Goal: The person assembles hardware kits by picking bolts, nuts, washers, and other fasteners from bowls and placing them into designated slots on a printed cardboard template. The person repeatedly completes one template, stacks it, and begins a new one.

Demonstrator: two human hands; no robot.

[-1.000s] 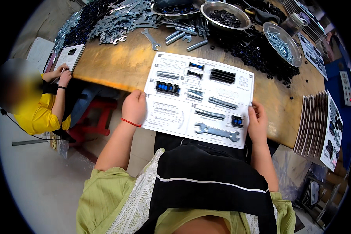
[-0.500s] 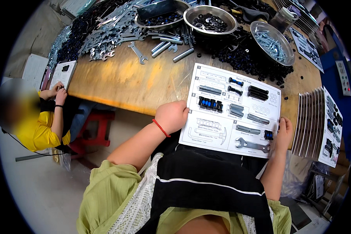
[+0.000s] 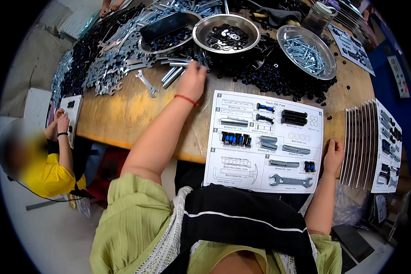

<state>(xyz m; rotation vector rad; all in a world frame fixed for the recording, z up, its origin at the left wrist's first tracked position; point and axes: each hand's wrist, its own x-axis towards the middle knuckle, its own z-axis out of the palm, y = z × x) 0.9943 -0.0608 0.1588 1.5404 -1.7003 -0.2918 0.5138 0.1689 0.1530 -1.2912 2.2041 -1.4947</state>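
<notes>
My left hand, with a red cord at the wrist, reaches over the wooden table to a small group of silver metal tubes. Its fingertips are hidden behind the hand. A white printed card with bolts, tubes and a wrench on it lies over the table's near edge and my lap. By the card's right edge is my right hand, fingers curled in; whether anything is in them is hidden. Left of the tubes lies a single open-end wrench, near a heap of wrenches.
Behind stand a metal bowl of washers, a bowl of dark bolts with a black phone-like slab on it, and a clear dish of silver bolts. Black nuts lie loose. A card stack stands right; a person in yellow works left.
My left hand has let go of the card and moved up to the metal tubes. The card now sits slightly apart from my right hand. The whole view has shifted a little.
</notes>
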